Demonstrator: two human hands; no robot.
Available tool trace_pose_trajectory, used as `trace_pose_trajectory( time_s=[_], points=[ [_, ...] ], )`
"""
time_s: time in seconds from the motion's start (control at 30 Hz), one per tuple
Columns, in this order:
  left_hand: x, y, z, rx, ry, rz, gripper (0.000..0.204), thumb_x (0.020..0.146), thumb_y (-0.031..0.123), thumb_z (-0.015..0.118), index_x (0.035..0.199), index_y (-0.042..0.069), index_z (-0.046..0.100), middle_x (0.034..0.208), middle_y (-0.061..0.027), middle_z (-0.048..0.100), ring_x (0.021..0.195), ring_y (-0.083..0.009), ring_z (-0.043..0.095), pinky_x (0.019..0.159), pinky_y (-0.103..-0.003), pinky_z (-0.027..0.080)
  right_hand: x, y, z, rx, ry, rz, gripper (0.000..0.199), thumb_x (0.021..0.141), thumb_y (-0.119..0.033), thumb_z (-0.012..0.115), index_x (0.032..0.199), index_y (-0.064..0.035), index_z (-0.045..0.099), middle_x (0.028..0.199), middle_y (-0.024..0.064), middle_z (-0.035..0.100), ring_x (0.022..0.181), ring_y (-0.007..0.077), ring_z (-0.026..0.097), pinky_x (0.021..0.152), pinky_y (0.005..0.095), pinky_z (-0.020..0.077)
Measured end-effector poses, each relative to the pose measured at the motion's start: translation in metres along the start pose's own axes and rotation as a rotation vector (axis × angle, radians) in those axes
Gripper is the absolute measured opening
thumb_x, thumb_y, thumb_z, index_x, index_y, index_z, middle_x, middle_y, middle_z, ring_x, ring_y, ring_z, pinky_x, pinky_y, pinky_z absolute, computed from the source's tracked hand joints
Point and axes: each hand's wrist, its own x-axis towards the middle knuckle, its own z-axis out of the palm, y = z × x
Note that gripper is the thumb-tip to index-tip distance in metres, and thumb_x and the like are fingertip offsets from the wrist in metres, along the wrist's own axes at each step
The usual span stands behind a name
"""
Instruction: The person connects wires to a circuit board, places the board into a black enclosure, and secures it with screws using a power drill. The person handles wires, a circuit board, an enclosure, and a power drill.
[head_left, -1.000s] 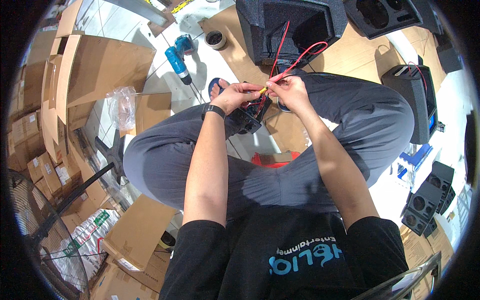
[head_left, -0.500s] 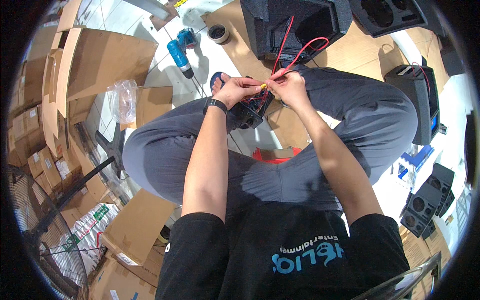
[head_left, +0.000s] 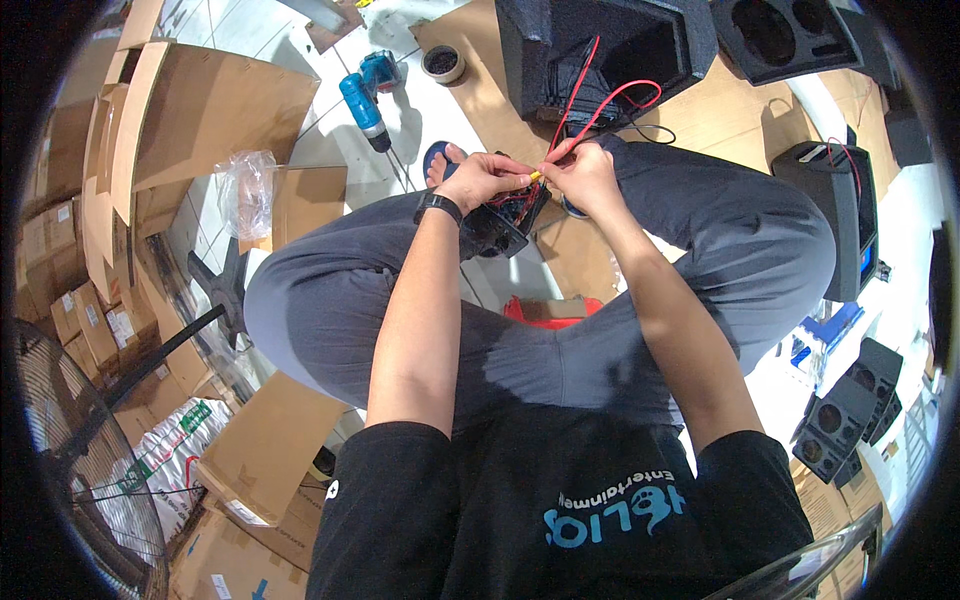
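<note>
Pinching a small yellow connector piece [head_left: 536,175] between both hands, with little altered over the last second.

From where I stand, the left hand [head_left: 472,186] still has its fingers clamped on the yellow piece, the right hand [head_left: 586,180] its fingers closed beside it on the glossy red cable [head_left: 632,88], just above a black wired assembly [head_left: 492,232]; the joint seems still in hand.

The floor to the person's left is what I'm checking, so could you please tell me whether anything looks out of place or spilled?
I see no clear spill. The blue drill on the tiles points toward the person's left leg, seemingly awkward. A crumpled clear plastic bag by a cardboard box looks like stray packaging.
</note>
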Motion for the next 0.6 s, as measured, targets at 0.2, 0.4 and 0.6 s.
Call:
trace_pose_trajectory(
  time_s=[0.2, 0.4, 0.6],
  points=[
    [0.003, -0.007, -0.002, -0.048, 0.037, 0.051, 0.031, 0.096, 0.021, 0.08, 0.121, 0.003, 0.077, 0.103, 0.0011, 0.077, 0.09, -0.0064, 0.064, 0.083, -0.022, 0.051, 0.01, 0.002, 0.006, 0.156, -0.038, 0.108, 0.018, 0.083, -0.014, 0.086, 0.086, -0.0003, 0.075, 0.078, 0.013, 0.078, 0.07, 0.0162, 0.077, 0.066, 0.0316, 0.0618],
    [0.0, -0.009, 0.003, 0.027, 0.117, 0.09, 0.031, 0.099, 0.022, 0.077, 0.123, 0.003, 0.076, 0.103, -0.0005, 0.077, 0.092, -0.0066, 0.065, 0.084, -0.023, 0.051, 0.009, -0.003, 0.005, 0.239, -0.073, 0.228, 0.015, 0.086, -0.011, 0.084, 0.088, 0.0015, 0.075, 0.079, 0.0126, 0.078, 0.069, 0.0152, 0.076, 0.064, 0.0284, 0.0624],
    [0.0, -0.014, 0.004, 0.001, 0.098, 0.095, 0.033, 0.101, 0.025, 0.074, 0.125, 0.002, 0.075, 0.105, -0.0016, 0.077, 0.095, -0.008, 0.065, 0.087, -0.026, 0.052, 0.012, -0.005, 0.008, 0.268, -0.086, 0.293, 0.015, 0.088, -0.01, 0.083, 0.088, 0.0025, 0.075, 0.079, 0.0123, 0.077, 0.068, 0.0147, 0.076, 0.064, 0.0279, 0.0628]
  ],
)
